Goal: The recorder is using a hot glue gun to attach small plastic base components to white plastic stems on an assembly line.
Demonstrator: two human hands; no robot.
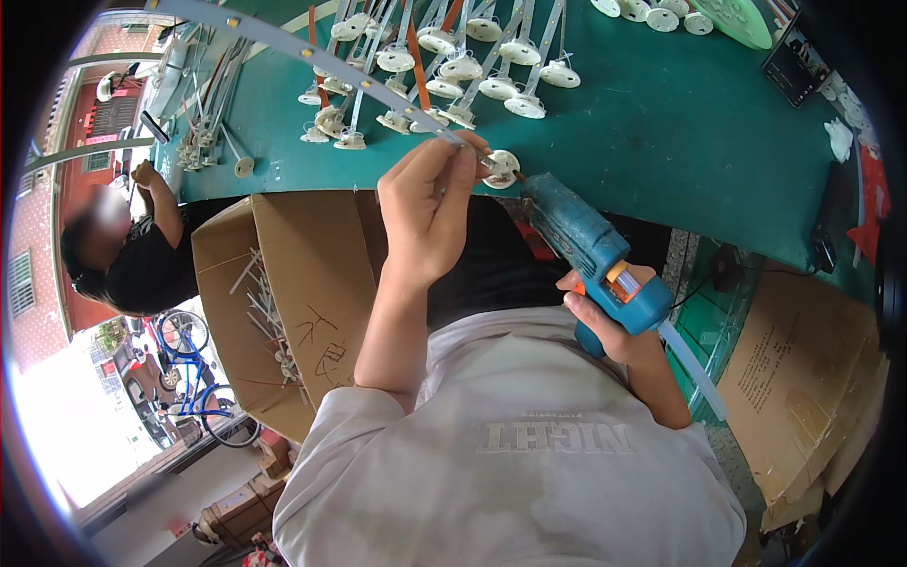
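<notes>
My left hand (427, 203) pinches the end of a long, thin strip (312, 59) dotted with small yellowish squares, like an LED strip. The strip slants up and away to the far left. Just beyond my fingertips a round white disc (502, 169) lies at the green table's near edge; whether the strip's end touches it I cannot tell. In my right hand (619, 326) is a blue hot glue gun (578, 227), its nozzle pointing at the disc. A translucent glue stick (693, 370) sticks out of the gun's back.
Several strips with white round bases (460, 68) stand across the green table (642, 123). An open cardboard box (312, 283) with loose strips sits below its edge at left. A phone-like screen (795, 61) stands far right, near a flattened carton (794, 378). Another person (142, 250) sits at left.
</notes>
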